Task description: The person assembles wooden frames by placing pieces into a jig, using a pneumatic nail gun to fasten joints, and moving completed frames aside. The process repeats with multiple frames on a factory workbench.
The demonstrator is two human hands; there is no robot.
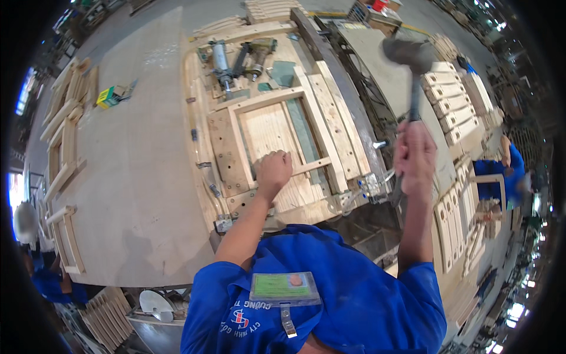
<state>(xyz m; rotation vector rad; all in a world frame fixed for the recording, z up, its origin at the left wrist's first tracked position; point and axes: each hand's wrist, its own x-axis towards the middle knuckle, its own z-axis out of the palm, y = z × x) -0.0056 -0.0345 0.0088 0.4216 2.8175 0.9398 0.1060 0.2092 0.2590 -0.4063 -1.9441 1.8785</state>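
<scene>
My right hand [415, 154] is raised at the right, fingers wrapped round the handle of a mallet [408, 54]. Its dark head points up, slightly blurred, well apart from the workpiece. My left hand [275, 169] rests with curled fingers at the near left corner of a pale wooden frame [312, 165], on the left end of its near rail. That hand hides the corner joint. The frame lies flat inside a wooden jig [225, 159] with holes in its left board, and a light wooden panel [268, 131] shows within the frame.
Pneumatic tools [220, 62] lie on the jig's far part. Metal clamps [370, 185] sit at its near right corner. A green and yellow box [108, 97] stands on the broad table [141, 194] at left. Stacked wooden parts [451, 100] and a blue-clad person [501, 177] are at right.
</scene>
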